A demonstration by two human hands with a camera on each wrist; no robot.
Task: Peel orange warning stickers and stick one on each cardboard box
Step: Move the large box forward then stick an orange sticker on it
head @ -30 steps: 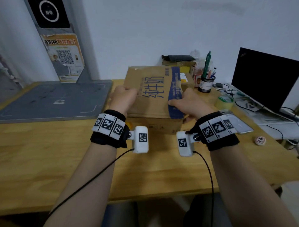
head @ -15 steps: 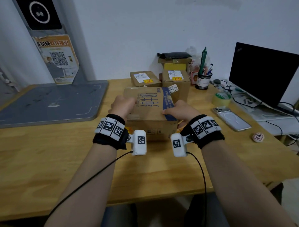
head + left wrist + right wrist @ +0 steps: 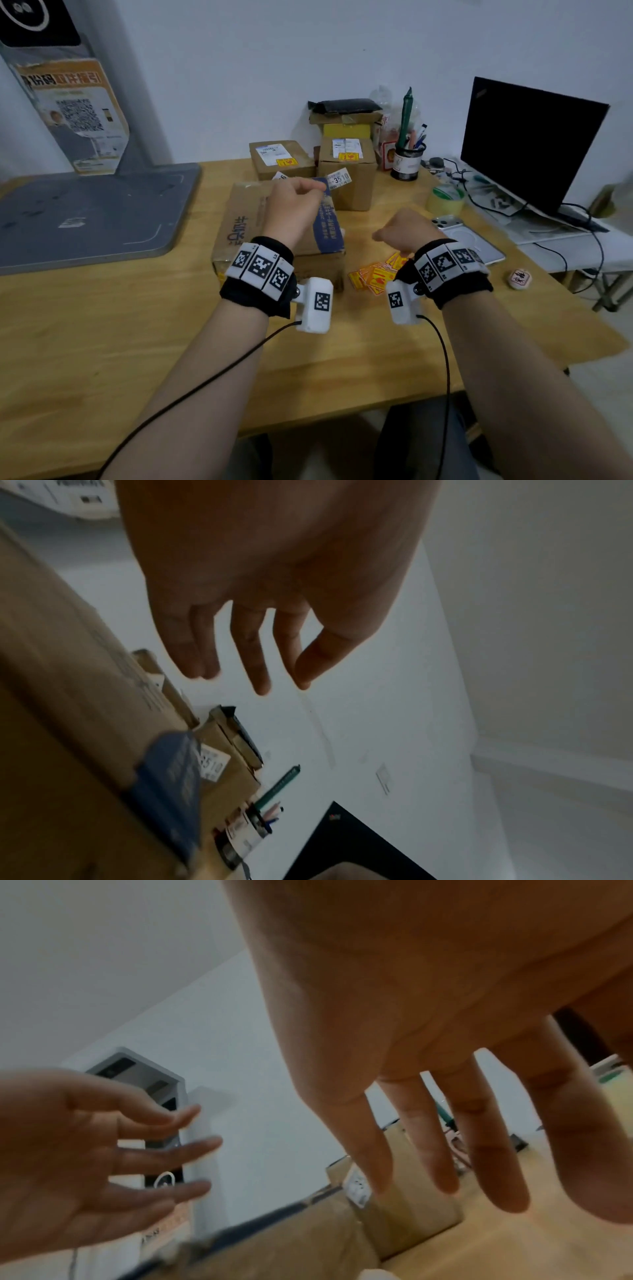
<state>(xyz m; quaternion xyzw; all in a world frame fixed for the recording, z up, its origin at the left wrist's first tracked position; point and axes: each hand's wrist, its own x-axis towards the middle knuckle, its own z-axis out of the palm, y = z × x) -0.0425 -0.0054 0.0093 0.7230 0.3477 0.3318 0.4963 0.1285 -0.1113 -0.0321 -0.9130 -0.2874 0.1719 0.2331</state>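
A wooden table (image 3: 102,342) stands against a white wall, with a grey floor stand (image 3: 96,212) on its left part and a black monitor (image 3: 527,147) at the right. In the middle of the table lies a big box (image 3: 239,222) with a blue stripe and printed characters on its top. Behind it are two small boxes: the left one (image 3: 279,159) and the right one (image 3: 346,171), each with a white label and an orange sticker already on top. Behind those is a stack with a yellow box (image 3: 346,130) and a black pouch (image 3: 342,105). A pile of stickers (image 3: 373,275), orange and yellow, lies flat on the table just right of the big box, partly hidden by the right wrist. The left hand (image 3: 294,209) hovers above the big box and holds nothing; in its wrist view the fingers (image 3: 253,653) hang loose and a little apart. The right hand (image 3: 407,229) is in the air above the stickers, also with nothing in it; its fingers (image 3: 428,1137) are stretched and spread. Neither hand touches a box or a sticker. To the right there are a pen cup (image 3: 407,161), a tape roll (image 3: 445,200), a phone (image 3: 479,246) lying flat, and a small round thing (image 3: 519,278) near the table edge.
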